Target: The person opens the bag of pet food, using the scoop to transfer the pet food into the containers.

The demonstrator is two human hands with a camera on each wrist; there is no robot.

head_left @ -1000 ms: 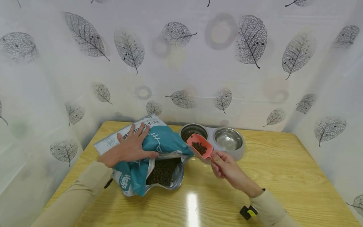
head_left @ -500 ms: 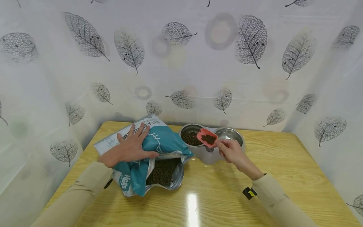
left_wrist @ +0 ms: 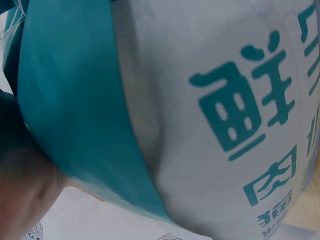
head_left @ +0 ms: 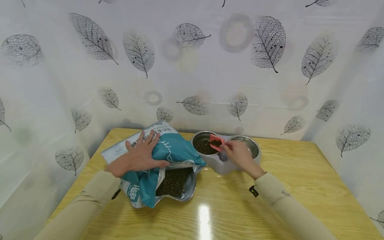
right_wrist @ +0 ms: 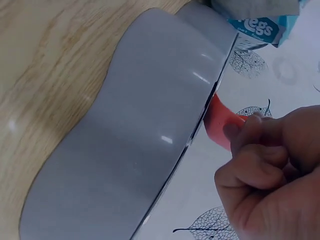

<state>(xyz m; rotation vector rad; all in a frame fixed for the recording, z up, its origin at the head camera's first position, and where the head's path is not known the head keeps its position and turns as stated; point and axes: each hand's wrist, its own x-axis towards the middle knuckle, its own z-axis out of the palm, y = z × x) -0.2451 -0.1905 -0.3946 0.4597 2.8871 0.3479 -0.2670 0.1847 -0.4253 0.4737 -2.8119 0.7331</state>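
Scoop (head_left: 213,137) of kibble (head_left: 215,143), steeper, at left bowl (head_left: 201,136)

Red scoop (right_wrist: 220,123), teal/wht bag (head_left: 175,148)

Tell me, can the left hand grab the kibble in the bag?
Probably yes: the pet food bag gapes open, and nothing covers the kibble showing in its mouth. But the left hand is spread on top of the bag, so it would likely have to lift off first.

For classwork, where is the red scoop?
Right of centre in the head view, the right hand holds the scoop at the rim of the left bowl.
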